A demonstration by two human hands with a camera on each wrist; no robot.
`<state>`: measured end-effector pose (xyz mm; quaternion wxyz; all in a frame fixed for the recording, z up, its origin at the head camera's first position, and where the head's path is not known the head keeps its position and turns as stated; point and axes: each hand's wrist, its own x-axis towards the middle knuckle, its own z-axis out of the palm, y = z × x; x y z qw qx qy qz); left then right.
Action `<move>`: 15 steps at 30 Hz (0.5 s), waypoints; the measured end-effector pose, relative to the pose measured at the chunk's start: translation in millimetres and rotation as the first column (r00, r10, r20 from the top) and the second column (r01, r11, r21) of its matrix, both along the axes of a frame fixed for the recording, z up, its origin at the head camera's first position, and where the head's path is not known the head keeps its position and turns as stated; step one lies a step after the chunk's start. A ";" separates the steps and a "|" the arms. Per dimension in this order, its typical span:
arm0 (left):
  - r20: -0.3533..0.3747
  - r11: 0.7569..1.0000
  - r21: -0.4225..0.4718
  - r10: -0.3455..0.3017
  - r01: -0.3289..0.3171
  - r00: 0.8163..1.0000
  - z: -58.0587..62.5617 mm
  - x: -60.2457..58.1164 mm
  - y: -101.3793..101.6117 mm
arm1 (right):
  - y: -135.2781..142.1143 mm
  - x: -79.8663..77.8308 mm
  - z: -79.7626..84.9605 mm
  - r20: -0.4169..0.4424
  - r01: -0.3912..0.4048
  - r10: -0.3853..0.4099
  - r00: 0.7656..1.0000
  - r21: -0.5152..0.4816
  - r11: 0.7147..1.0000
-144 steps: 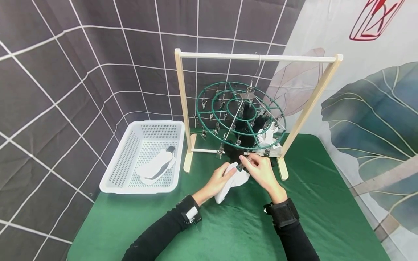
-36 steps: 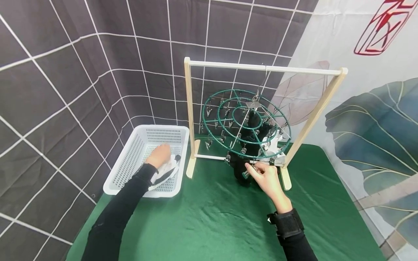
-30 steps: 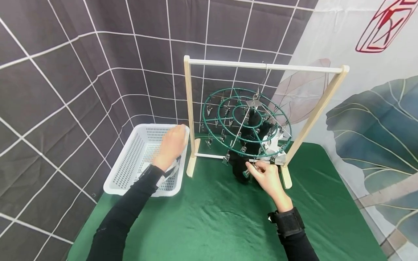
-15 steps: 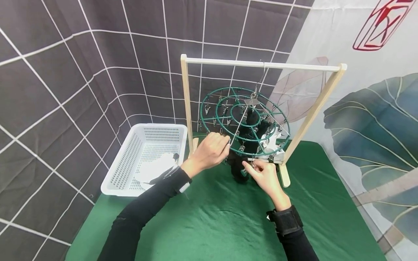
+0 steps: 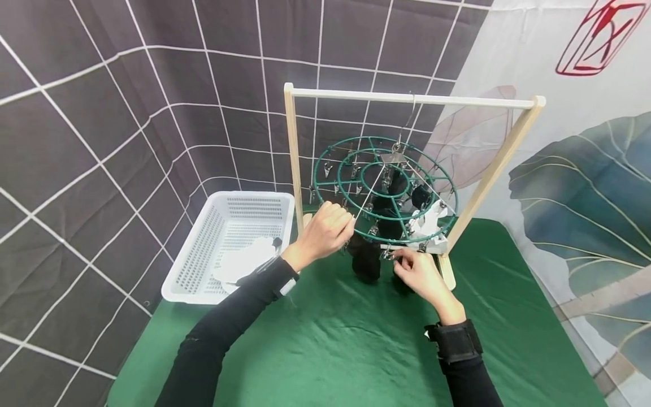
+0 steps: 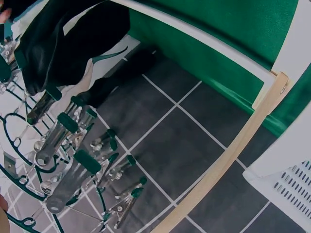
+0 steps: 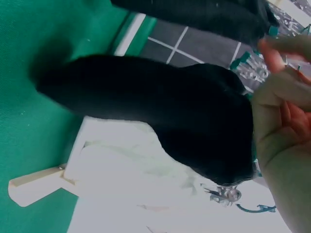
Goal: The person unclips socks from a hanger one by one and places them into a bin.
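A green round clip hanger (image 5: 325, 189) with metal clips hangs by its hook. My left hand (image 5: 328, 229) grips its front left rim, fingers curled. My right hand (image 5: 417, 274) pinches at a metal clip (image 5: 387, 254) on the front rim, with thumb and index at it. Several black socks hang from the clips; one black sock (image 5: 366, 264) dangles just left of the right hand. In the right wrist view another black sock (image 7: 146, 92) stretches across below the right hand. Clips with green tips (image 6: 87, 161) crowd the left wrist view, where the left hand is mostly out of frame.
A white perforated basket (image 5: 175, 282) stands at the left with white socks (image 5: 244, 260) in it. The wooden frame (image 5: 292, 141) bears the hanger. A white thing (image 5: 427, 223) hangs at the hanger's right side. Green cloth (image 5: 356, 350) covers the table.
The white sock held between both hands is gone from them. My left hand has gone into the basket, then to the hanger's rim. The hanger and its socks have turned slightly.
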<state>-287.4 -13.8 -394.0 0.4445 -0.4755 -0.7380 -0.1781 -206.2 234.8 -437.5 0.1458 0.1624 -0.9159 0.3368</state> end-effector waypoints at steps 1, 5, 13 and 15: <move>0.010 1.000 0.002 -0.005 0.005 1.000 0.5 0.2 -0.4 | -1.4 -2.1 0.6 -0.027 0.017 -0.017 0.999 0.001 1.000; 0.025 1.000 0.012 -0.013 0.013 1.000 0.7 -0.4 -1.2 | -15.6 -11.9 7.2 -0.083 0.065 -0.066 0.994 -0.014 0.998; 0.047 0.998 0.052 -0.032 0.029 0.998 1.4 -6.2 1.2 | -38.6 -34.4 19.4 -0.004 0.103 -0.103 0.995 0.030 0.994; 0.048 0.998 0.062 -0.032 0.029 0.998 1.3 -6.4 0.7 | -40.4 -37.5 20.9 -0.066 0.100 -0.096 0.993 0.059 0.993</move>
